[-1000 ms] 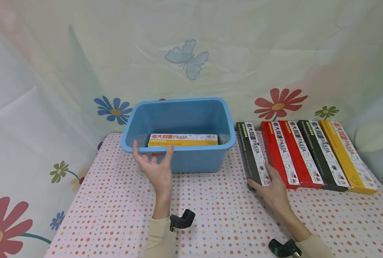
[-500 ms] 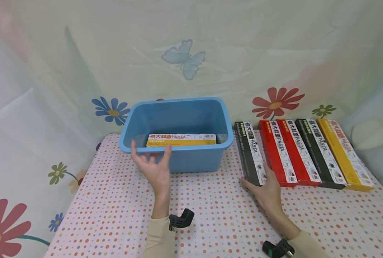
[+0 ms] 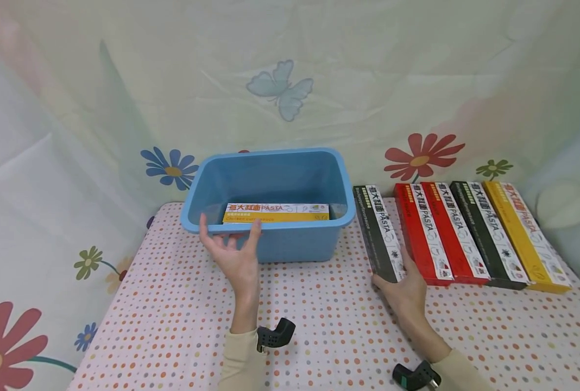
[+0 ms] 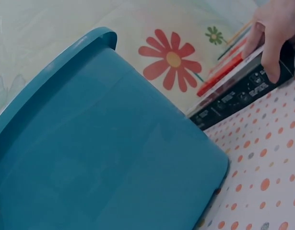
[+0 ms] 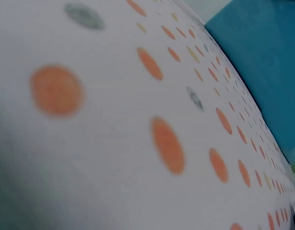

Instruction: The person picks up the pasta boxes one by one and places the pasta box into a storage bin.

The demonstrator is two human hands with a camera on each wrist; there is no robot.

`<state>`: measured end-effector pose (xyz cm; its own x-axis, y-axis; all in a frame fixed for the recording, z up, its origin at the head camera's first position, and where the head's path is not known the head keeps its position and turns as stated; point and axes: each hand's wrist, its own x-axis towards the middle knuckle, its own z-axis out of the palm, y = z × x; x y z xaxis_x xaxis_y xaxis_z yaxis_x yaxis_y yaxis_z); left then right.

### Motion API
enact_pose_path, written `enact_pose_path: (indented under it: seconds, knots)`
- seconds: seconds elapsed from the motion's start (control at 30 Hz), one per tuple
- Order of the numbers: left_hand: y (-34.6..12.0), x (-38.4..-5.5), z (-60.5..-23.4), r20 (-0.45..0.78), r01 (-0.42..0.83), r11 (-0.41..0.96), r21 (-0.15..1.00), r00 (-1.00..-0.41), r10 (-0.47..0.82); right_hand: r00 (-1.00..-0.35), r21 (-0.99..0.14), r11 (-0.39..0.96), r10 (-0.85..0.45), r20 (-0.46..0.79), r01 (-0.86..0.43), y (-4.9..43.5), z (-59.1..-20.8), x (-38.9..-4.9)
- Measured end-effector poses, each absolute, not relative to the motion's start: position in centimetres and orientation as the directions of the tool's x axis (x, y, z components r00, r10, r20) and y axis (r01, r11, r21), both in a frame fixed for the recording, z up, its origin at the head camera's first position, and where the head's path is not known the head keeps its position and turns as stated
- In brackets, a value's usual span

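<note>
In the head view a blue plastic bin (image 3: 300, 241) stands at the table's middle. A yellow-and-white pasta box (image 3: 276, 213) lies inside it. My left hand (image 3: 233, 258) holds the bin's near rim, thumb and one outer finger at the lip, the other fingers partly hidden beneath it. To the right, my right hand (image 3: 407, 293) grips the near end of a black-and-white pasta box (image 3: 379, 233), thumb on the left side, fingers on the right. The left wrist view shows this black box (image 4: 233, 103) and the gripping hand (image 4: 277, 36) beyond the bin (image 4: 109, 143).
Right of the held box lie two red pasta boxes (image 3: 422, 233) (image 3: 455, 233), another black one (image 3: 487, 233) and a yellow one (image 3: 527, 236), side by side. A dotted cloth (image 3: 334, 326) covers the table. A flowered curtain (image 3: 197, 81) hangs behind.
The right hand and the black pasta box have shifted slightly left, widening the gap to the nearest red box. The left hand stays at the bin's rim.
</note>
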<state>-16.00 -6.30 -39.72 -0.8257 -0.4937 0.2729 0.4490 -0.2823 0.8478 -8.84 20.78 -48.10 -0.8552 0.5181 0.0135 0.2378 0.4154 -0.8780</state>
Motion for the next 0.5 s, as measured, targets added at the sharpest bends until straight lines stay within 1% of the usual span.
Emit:
enact_pose_path:
  seconds: [0.1, 0.3, 0.5]
  knots:
    - [-6.2, -16.0, -39.8, 0.27, 0.445, -0.278, 0.851, -0.826, -0.495, -0.85, -0.885, 0.397, 0.526, 0.003, 0.243, 20.8, -48.0, -8.7]
    - [-6.1, -16.0, -39.9, 0.279, 0.451, -0.28, 0.847, -0.827, -0.488, -0.854, -0.918, 0.298, 0.514, -0.077, 0.262, 21.0, -47.2, -7.4]
    - [-6.2, -16.0, -39.8, 0.281, 0.458, -0.295, 0.838, -0.827, -0.487, -0.846, -0.889, 0.287, 0.504, -0.176, 0.356, 21.5, -45.7, -5.5]
